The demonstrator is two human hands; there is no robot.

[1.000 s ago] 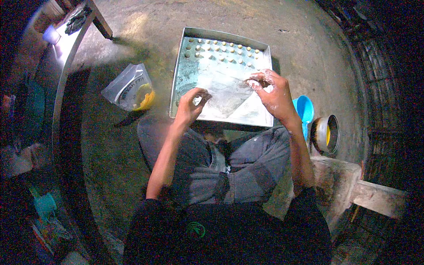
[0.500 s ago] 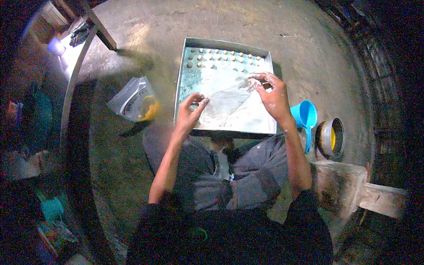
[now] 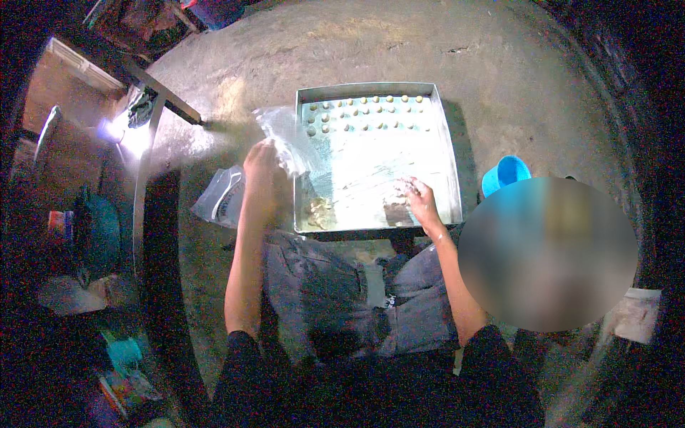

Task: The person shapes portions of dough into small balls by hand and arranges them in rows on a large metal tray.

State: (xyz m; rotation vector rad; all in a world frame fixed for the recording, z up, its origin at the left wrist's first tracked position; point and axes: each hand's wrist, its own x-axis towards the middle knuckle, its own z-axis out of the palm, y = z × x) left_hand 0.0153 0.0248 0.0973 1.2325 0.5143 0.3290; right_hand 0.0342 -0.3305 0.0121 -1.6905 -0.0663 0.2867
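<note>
My left hand (image 3: 260,162), smeared by motion, is raised at the left side of the metal tray (image 3: 378,87) and closed on a clear plastic bag (image 3: 285,151). The bag hangs partly over the tray's left rim. Over the near right part of the tray is my right hand (image 3: 422,201), its powdery fingers loosely bent and apart with nothing visible between them. Small round dough balls (image 3: 365,110) stand in rows along the tray's far side. White powder (image 3: 371,164) covers much of the tray floor, and a brownish patch (image 3: 318,211) marks its near left corner.
Another clear bag with dark print (image 3: 220,198) lies on the floor left of the tray. A blue plastic cup (image 3: 506,173) stands to the right; a round blurred patch hides what is below it. A wooden post (image 3: 168,100) and a bright lamp (image 3: 113,130) are at far left.
My left hand has moved left and away from the tray's near part, and now holds up a clear plastic bag. My right hand has moved down and slightly left. The view has shifted.
</note>
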